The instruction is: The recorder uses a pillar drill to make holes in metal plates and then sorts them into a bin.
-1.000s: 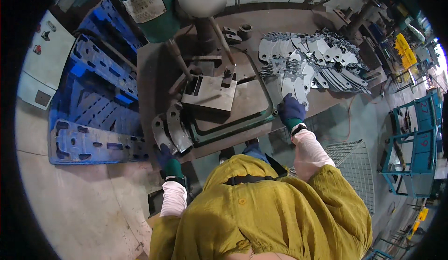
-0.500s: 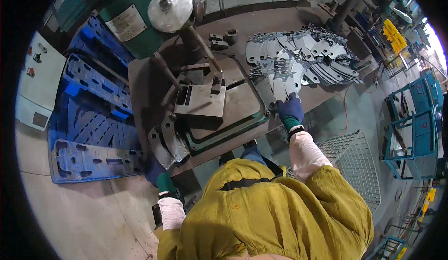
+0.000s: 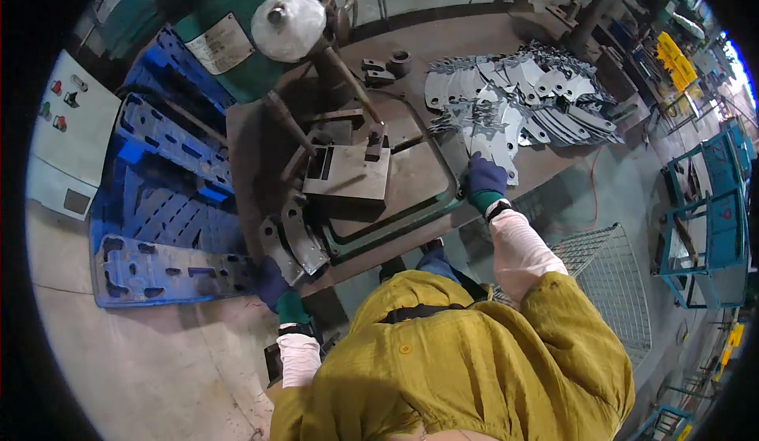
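Note:
My right hand [image 3: 485,177], in a dark blue glove, is at the table's front edge. Its fingers are bent over the near end of a flat grey metal plate at the front of a pile of curved metal plates [image 3: 514,77] with toothed ends. My left hand [image 3: 273,281], gloved the same way, is low at the table's left front corner. It is beside the lower ends of two curved metal plates [image 3: 302,235] with holes; its fingers are dark and hard to make out. Between my hands stands a press with a steel block [image 3: 348,180] on its green-edged bed.
A white-wrapped ball [image 3: 288,26] tops the press's lever arm. Blue plastic pallets [image 3: 170,271] lean at the left, near a grey control box [image 3: 71,124]. A wire basket [image 3: 609,283] stands below the table at the right. Teal racks [image 3: 711,211] are farther right.
My right hand has shifted slightly left and up along the near side of the pile; a plate end with a hole now shows to its right. My left hand stays by the two plates.

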Motion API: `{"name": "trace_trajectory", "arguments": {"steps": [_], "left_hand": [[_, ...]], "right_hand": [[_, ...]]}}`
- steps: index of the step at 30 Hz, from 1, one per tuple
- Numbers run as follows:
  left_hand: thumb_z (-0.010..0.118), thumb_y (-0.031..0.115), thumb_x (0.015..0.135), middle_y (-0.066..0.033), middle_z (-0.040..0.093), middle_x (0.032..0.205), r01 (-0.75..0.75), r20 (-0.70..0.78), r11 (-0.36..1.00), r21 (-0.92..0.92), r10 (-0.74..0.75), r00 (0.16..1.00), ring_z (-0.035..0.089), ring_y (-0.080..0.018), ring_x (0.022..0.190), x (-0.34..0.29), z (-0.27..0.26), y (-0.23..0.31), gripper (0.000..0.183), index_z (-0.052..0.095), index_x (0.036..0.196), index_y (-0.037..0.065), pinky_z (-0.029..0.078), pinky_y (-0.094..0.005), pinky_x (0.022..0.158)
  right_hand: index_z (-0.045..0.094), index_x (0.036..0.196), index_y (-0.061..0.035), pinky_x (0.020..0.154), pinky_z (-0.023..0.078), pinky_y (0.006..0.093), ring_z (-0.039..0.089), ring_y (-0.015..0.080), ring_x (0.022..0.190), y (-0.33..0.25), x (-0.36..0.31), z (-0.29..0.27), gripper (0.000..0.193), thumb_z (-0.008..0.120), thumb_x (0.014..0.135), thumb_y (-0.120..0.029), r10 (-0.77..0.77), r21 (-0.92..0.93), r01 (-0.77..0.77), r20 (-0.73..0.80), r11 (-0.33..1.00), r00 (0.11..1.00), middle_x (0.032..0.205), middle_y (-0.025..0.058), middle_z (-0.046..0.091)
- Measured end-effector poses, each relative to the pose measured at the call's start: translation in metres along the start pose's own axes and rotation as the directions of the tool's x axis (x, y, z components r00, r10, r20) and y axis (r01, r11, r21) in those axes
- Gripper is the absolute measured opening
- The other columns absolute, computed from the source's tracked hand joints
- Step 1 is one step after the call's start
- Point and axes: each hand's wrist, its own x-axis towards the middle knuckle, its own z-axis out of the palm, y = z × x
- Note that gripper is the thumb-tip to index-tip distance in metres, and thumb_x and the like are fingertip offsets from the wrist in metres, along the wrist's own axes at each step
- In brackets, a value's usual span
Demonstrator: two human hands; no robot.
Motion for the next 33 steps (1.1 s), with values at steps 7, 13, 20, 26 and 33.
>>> {"name": "trace_trajectory", "arguments": {"steps": [7,13,20,26,33], "left_hand": [[0.054,0.022,0.096,-0.0151,0.063,0.128,-0.295,0.083,0.946,0.137,0.286,0.955,0.063,-0.0263,0.112,-0.013,-0.003,-0.003,0.039,0.058,0.129,0.002,0.048,-0.0334,0.097],[0.054,0.028,0.098,-0.0141,0.061,0.131,0.116,0.156,0.733,-0.670,-0.013,0.988,0.060,-0.0251,0.116,-0.028,-0.013,0.090,0.043,0.057,0.131,0.001,0.046,-0.0356,0.100],[0.061,0.032,0.095,-0.0127,0.061,0.131,0.045,0.220,0.968,-0.245,0.010,0.975,0.059,-0.0219,0.117,-0.044,-0.062,0.185,0.048,0.055,0.135,0.005,0.046,-0.0347,0.098],[0.060,0.033,0.096,-0.0101,0.064,0.128,-0.163,0.182,0.979,-0.122,0.184,0.966,0.063,-0.0224,0.108,-0.041,-0.055,0.139,0.043,0.058,0.133,0.012,0.048,-0.0350,0.093],[0.056,0.032,0.097,-0.0153,0.061,0.131,0.050,0.353,0.981,-0.186,0.019,0.935,0.061,-0.0251,0.113,-0.033,-0.055,0.143,0.046,0.056,0.134,0.005,0.046,-0.0360,0.096]], "right_hand": [[0.063,0.098,-0.0073,0.071,0.053,0.0471,0.070,0.0336,0.084,-0.004,0.001,-0.009,0.022,0.057,0.086,-0.024,0.133,0.103,-0.147,0.135,0.984,0.982,0.085,0.0140,0.071],[0.067,0.098,-0.0136,0.079,0.052,0.0472,0.067,0.0354,0.095,0.026,-0.005,-0.019,0.027,0.069,0.076,-0.029,0.157,0.179,-0.214,0.284,0.960,0.946,0.099,0.0142,0.070],[0.054,0.129,-0.0087,0.077,0.050,0.0478,0.066,0.0314,0.093,0.037,-0.011,-0.005,0.055,0.063,0.083,-0.038,0.031,0.016,-0.035,0.219,0.999,0.975,0.096,0.0115,0.068],[0.046,0.136,-0.0021,0.067,0.050,0.0471,0.066,0.0309,0.082,0.006,-0.006,0.007,0.056,0.053,0.088,-0.029,-0.085,-0.009,0.087,0.137,0.996,0.987,0.090,0.0125,0.068],[0.057,0.123,-0.0063,0.064,0.053,0.0454,0.070,0.0310,0.078,0.018,0.007,-0.002,0.034,0.043,0.098,-0.024,-0.055,-0.021,0.059,0.151,0.998,0.987,0.089,0.0109,0.072]]}}
